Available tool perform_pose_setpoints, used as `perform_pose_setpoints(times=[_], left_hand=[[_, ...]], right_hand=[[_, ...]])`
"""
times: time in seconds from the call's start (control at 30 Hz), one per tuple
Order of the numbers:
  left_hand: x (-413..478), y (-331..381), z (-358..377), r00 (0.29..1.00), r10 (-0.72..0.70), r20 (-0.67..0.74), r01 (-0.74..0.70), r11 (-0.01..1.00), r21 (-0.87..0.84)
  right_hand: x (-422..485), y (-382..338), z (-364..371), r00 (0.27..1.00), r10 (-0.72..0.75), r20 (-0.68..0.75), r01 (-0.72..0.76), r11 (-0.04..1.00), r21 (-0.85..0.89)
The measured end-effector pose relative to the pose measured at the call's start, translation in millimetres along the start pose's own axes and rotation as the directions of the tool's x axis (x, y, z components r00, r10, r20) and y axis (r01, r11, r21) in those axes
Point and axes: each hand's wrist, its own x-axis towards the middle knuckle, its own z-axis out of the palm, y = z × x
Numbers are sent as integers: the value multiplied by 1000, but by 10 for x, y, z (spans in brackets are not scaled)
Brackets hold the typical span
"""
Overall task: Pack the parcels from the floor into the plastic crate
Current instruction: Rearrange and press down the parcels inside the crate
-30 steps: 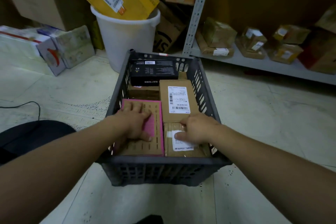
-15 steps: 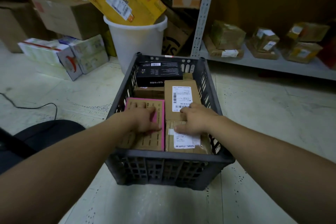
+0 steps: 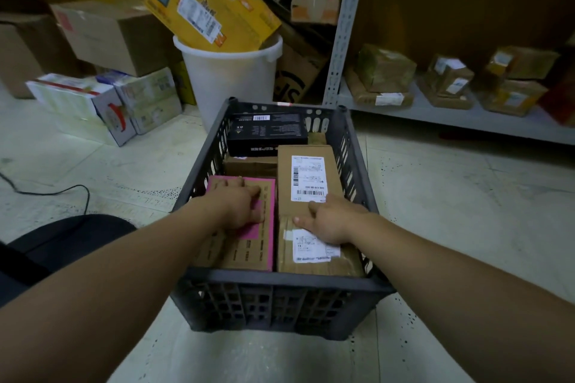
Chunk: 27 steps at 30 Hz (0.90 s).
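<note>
Now the left hand [image 3: 236, 207] lies flat on the pink-edged parcel [image 3: 245, 253] in the crate [image 3: 280, 281]; the right hand [image 3: 336, 221] rests, fingers straight, on the near-right brown parcel [image 3: 311, 267]

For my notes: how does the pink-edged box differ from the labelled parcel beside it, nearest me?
The pink-edged box has pink borders; the labelled parcel is plain brown. The labelled parcel bears a white label; the pink-edged box shows none. Both lie flat in the crate.
</note>
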Motion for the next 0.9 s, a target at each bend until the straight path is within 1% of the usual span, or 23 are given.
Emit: perform_pose_setpoints(times=[0.07,0.13,0.2,0.23,0.3,0.37,0.43,0.5,0.6,0.7,0.77,0.8,0.9], left_hand=[[-50,62,19,999,44,8,-44,999,5],[-119,153,64,988,155,10,-155,988,6],[-184,242,101,966,259,-15,-259,965,-30],[-207,272,103,962,272,-30,-274,960,-62],[-245,309,94,975,220,-34,-222,965,-138],[-267,343,86,989,145,-15,-144,958,-249],[-282,387,91,995,101,9,-90,927,-364],[-277,437,86,998,70,11,-60,918,-391],[-276,491,67,1000,24,-20,-30,913,-406],[-253,502,75,1000,-4,-23,-8,872,-490],[-249,513,96,1000,-4,-26,-10,862,-508],[-246,519,110,999,10,-31,-24,871,-490],[-218,529,127,997,60,-44,-73,902,-426]], right_hand=[[-43,7,-2,1000,-19,-17,19,1000,8],[-106,11,-51,1000,-18,-5,18,1000,-17],[-172,17,-73,1000,-1,13,1,999,-45],[-196,16,-61,1000,12,23,-11,999,-54],[-213,11,-10,999,36,11,-36,999,-24],[-188,27,39,996,69,-59,-65,996,68],[-143,66,50,989,74,-127,-55,988,146],[-126,86,11,985,76,-155,-46,981,187],[-120,68,-60,980,59,-188,-21,980,199],[-166,95,-38,971,72,-230,-8,964,267],[-225,107,22,981,81,-176,-27,956,293],[-249,96,46,988,76,-131,-38,962,270],[-277,25,48,997,34,-75,-25,993,113]])
